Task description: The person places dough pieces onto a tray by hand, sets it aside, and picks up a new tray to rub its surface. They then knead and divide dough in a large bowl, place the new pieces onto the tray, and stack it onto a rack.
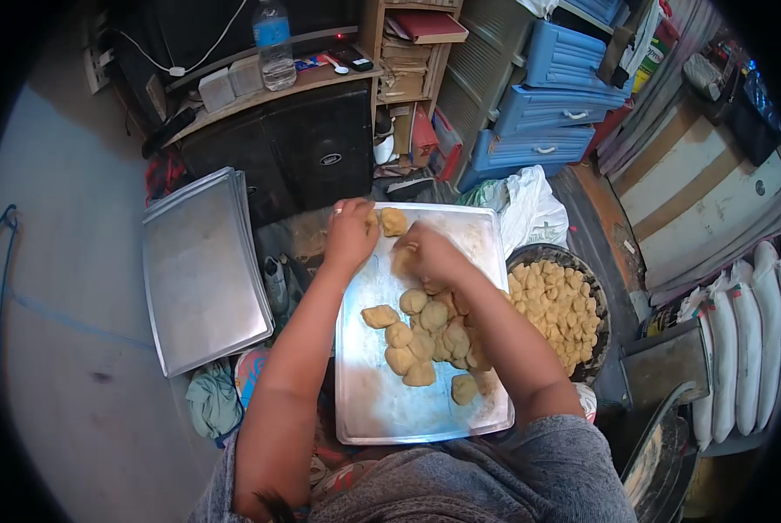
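Observation:
A metal baking tray (364,366) lies in front of my body with a heap of yellowish-brown dough pieces (421,340) in its middle. At the tray's far left corner my left hand (351,234) is closed around a piece of dough, partly hidden by the fingers. Just right of it, a lone dough piece (394,221) rests near the far rim. My right hand (432,255) is somewhat smeared by motion above the far middle of the tray, its curled fingers on another piece of dough (404,254). One more dough piece (464,389) sits apart near me.
To the right, a round black tub (554,309) is full of dough pieces, beside a white plastic bag (534,209). Stacked metal trays (203,270) lean at the left. Beyond are a black cabinet (281,144), a water bottle (274,48) and blue drawers (534,150). Filled white bags (743,349) stand far right.

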`<move>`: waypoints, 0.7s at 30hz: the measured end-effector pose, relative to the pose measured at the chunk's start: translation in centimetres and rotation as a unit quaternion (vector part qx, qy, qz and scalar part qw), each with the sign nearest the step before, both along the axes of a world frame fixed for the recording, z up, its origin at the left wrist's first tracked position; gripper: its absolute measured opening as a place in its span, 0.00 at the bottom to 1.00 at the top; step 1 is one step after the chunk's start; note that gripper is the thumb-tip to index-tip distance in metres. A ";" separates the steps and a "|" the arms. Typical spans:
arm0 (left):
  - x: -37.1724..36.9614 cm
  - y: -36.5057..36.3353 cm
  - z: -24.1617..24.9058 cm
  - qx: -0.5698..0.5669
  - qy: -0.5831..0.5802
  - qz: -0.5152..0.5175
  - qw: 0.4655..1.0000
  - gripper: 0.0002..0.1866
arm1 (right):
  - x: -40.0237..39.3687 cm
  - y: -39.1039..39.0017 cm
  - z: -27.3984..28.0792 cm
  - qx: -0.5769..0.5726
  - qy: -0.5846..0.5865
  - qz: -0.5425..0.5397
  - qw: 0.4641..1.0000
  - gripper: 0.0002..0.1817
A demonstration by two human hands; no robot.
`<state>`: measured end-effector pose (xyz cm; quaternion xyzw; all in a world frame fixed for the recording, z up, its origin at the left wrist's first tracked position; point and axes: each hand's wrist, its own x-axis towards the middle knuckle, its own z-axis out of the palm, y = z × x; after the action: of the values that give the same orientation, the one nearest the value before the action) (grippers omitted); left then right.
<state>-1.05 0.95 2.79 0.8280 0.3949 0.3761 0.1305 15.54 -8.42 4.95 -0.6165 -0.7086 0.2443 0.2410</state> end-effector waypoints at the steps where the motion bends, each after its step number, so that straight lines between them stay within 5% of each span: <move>1: 0.2 -0.2 0.1 0.033 0.003 -0.013 0.999 0.18 | 0.9 0.8 1.7 0.034 -0.051 -0.058 0.996 0.17; 4: 1.0 0.2 0.0 -0.043 0.102 -0.097 0.989 0.22 | 3.3 2.3 0.9 0.070 0.054 -0.202 0.975 0.20; 8: 1.9 0.6 -0.1 -0.043 0.145 -0.118 0.981 0.22 | 3.8 0.3 0.9 0.047 -0.023 -0.200 0.978 0.24; 10: 1.9 0.6 -0.7 -0.034 0.135 -0.112 0.984 0.21 | 3.8 -2.7 1.1 0.016 -0.113 -0.039 0.993 0.27; 13: 2.4 -0.7 0.4 -0.033 0.164 -0.100 0.981 0.22 | 5.1 -3.3 0.0 -0.113 -0.059 0.072 0.989 0.30; 15: 3.3 -1.1 1.0 -0.034 0.197 -0.084 0.976 0.22 | 6.6 -2.6 1.0 -0.001 0.074 -0.095 0.993 0.21; 17: 4.6 -1.9 0.1 0.117 0.103 -0.062 0.986 0.23 | 7.1 -1.4 1.1 0.105 0.123 -0.197 0.967 0.18; 19: 6.1 -2.2 -0.3 0.074 0.163 -0.088 0.980 0.22 | 7.5 -0.2 -0.2 0.216 0.120 -0.299 0.922 0.13; 21: 7.3 -2.6 -0.6 0.064 0.213 -0.095 0.970 0.20 | 7.2 -0.5 -1.6 0.133 -0.062 -0.291 0.945 0.11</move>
<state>6.30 -1.66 2.18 0.9295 0.3079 0.2014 0.0253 22.77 -8.89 3.39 -0.7725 -0.5378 0.0283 0.3365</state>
